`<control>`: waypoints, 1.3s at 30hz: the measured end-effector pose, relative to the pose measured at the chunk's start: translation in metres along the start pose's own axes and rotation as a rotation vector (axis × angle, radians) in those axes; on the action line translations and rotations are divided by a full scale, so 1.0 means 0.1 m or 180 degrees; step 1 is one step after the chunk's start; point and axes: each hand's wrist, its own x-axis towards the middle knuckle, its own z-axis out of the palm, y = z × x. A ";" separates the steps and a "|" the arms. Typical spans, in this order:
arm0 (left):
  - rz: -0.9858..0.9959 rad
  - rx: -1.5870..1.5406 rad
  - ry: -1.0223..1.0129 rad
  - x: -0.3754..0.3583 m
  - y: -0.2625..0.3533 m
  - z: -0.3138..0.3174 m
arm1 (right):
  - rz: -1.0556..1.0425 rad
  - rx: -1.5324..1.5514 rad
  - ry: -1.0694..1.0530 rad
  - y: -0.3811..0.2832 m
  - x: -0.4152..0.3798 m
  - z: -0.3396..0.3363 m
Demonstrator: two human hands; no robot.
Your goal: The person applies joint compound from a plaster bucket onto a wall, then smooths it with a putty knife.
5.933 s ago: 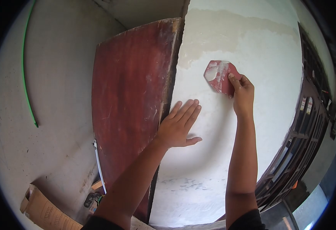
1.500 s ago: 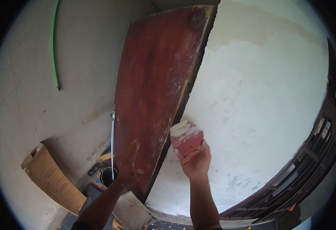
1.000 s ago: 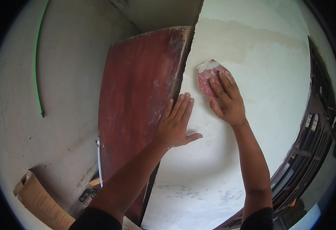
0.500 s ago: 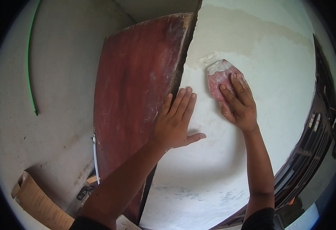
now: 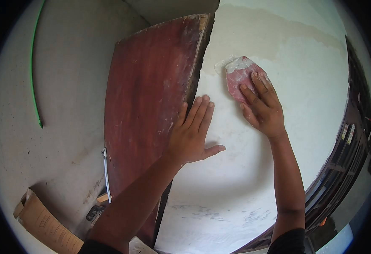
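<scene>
Right hand (image 5: 266, 111) pressing a flat red, putty-smeared scraper (image 5: 240, 79) to the upper part of the white plastered wall (image 5: 236, 169), fingers spread on its face. Left hand (image 5: 192, 134) open, bare, near the wall's edge by the dark red wooden panel (image 5: 147, 93). Hands apart. Wet putty patch (image 5: 221, 66) just beside scraper's far edge.

Wide-angle view w/ black corners; door (image 5: 147, 97) & grille (image 5: 336, 165) bow toward edges. White wall (image 5: 312, 118) is brightly lit, w/ soft-edged shadow mid-wall; L side is dimmer. Focus is approx. sharp centrally.
</scene>
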 end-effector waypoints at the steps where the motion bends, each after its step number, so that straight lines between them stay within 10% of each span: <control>1: -0.0001 -0.0002 -0.0005 0.00 0.00 0.00 | -0.0029 0.0021 -0.0054 -0.03 0.08 0.04; 39: -0.0028 0.0034 -0.0067 0.00 0.00 -0.01 | -0.0097 -0.0075 -0.0130 0.13 0.05 -0.03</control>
